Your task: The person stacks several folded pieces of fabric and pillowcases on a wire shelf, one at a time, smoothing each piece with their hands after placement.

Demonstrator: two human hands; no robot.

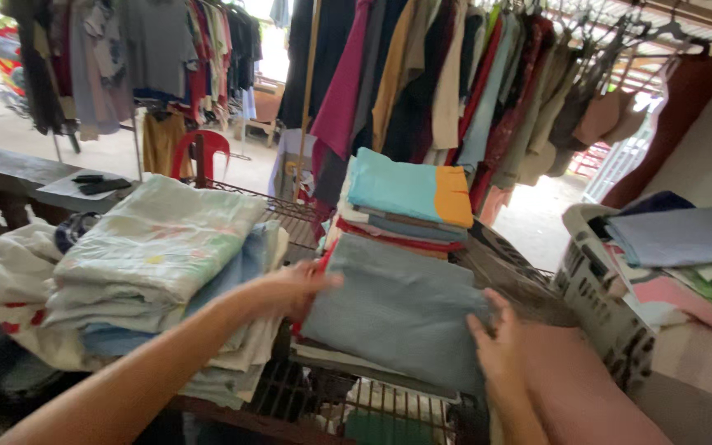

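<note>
Pressing flat against a folded grey-blue cloth, both hands rest on it with nothing pinched. The left hand lies with fingers stretched along the cloth's left edge; the right hand lies on its right edge, fingers extended, wrist cut off by the bottom of the picture. The cloth sits tilted at the front of a wire rack, leaning on a stack of folded clothes topped by a teal and orange piece. At the rack's left side stands a pile of pale folded linens, just beside the left hand. A white laundry basket holding folded cloths stands to the right, partly cut off. Hanging clothes crowd the rail behind. What lies under the rack is too dark to tell, perhaps more fabric.
</note>
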